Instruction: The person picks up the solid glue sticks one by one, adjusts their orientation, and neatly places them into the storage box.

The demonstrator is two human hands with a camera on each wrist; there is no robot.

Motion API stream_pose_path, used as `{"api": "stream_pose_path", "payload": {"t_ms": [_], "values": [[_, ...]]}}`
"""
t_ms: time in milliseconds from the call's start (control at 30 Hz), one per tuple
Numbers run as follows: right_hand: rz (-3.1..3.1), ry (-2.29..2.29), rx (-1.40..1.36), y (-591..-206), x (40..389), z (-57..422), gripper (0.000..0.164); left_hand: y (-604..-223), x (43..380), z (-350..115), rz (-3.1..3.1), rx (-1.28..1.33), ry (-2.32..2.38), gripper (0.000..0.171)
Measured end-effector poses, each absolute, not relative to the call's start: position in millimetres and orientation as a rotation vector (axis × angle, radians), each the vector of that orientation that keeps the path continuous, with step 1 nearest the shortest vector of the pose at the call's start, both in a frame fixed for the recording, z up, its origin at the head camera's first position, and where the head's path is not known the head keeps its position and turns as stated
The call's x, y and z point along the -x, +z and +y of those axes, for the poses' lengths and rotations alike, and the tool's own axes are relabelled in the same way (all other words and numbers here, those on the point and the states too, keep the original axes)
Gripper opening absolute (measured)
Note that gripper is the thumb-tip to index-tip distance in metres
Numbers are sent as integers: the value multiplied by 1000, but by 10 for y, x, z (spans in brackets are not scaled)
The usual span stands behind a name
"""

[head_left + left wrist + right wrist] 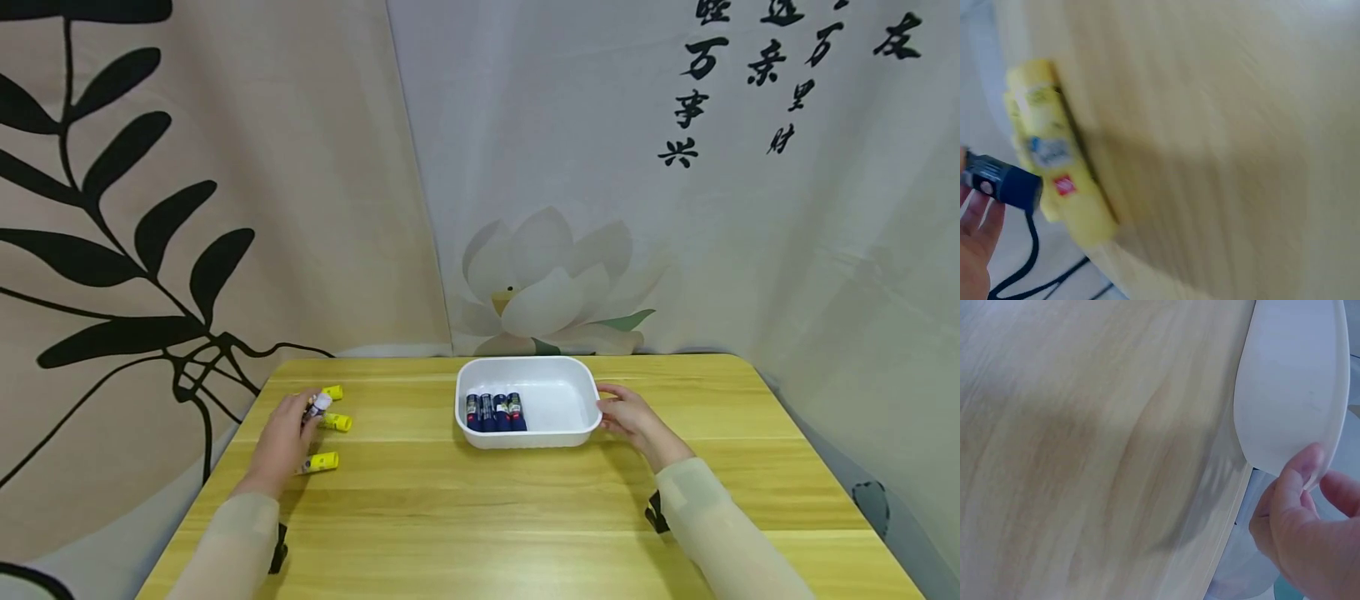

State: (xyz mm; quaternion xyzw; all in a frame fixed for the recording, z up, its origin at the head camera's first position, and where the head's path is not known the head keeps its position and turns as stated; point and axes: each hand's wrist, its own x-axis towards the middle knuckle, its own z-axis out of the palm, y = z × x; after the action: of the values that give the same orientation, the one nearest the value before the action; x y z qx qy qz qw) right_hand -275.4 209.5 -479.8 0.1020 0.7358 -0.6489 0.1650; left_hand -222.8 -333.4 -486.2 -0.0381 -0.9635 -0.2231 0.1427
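My left hand [283, 437] holds a dark blue glue stick [1004, 181] with a white end, in the air over the left side of the table. Close by lie yellow glue sticks [321, 462], partly hidden by this hand in the head view. One yellow glue stick [1063, 156] shows large and blurred in the left wrist view. With thumb and fingers, my right hand [633, 419] pinches the right rim of a white plastic tray [558, 437]. Several dark blue glue sticks [495, 414] lie side by side in the tray's left part.
The wooden table [480, 525] has rounded far corners, and the tray stands near its far edge. Behind it hangs a printed curtain [562, 150]. The yellow sticks lie near the table's left edge.
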Motion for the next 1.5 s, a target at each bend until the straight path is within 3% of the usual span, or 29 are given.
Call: {"api": "stream_pose_path", "payload": {"t_ms": [367,733,1000,1500], "values": [[2074,-1875,-278,-4813,2753,2111,50,-4489,2315,-2938,-2060,-494,-1911,53],[2073,-1874,-284,-4815,2751,2093,50,-4271,2256,-2511,-1825,-560,-2550,58],[2062,-1888,-291,-4805,2753,2087,50,-4255,2265,-2273,-1958,-464,-2519,73],[2088,-1902,-288,-4791,2748,2073,49,-4407,2468,-1621,-2378,-199,-1951,64]]}}
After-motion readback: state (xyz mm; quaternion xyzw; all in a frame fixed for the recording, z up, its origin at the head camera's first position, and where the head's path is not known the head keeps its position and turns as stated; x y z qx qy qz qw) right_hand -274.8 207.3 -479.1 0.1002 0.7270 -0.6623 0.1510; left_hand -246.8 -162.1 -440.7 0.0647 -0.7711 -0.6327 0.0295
